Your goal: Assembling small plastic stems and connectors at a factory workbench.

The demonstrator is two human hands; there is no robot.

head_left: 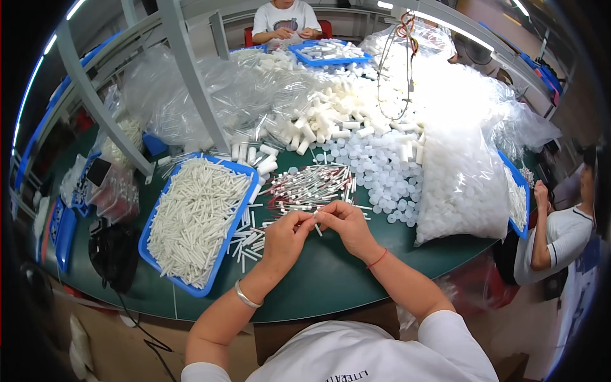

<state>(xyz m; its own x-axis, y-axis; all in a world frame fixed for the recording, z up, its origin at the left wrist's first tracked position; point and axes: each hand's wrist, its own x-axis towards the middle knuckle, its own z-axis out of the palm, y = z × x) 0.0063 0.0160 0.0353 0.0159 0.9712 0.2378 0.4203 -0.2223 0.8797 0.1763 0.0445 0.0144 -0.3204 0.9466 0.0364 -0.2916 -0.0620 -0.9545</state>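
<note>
Head view: left hand (287,234), right hand (347,224) meet; both grips pinching small white stick (318,230); green table (321,283) beneath.

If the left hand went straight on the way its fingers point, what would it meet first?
The right hand, most likely; it is close ahead, though depth leaves any gap between them unclear.

At the left of the dark green tabletop (318,290), a slouched black bag (113,258), just beside a clear plastic box (121,204) topped by a dark rectangular object (98,172). Farther left, a narrow blue plastic tray (65,242). Below, a thin black cable (153,347). Above, slanted grey metal posts (194,76) and hanging red and yellow wires (407,32). Across the tabletop, a person in a white shirt (283,18) on a red chair (326,28); at far right, another person in a white top (569,230).
</note>
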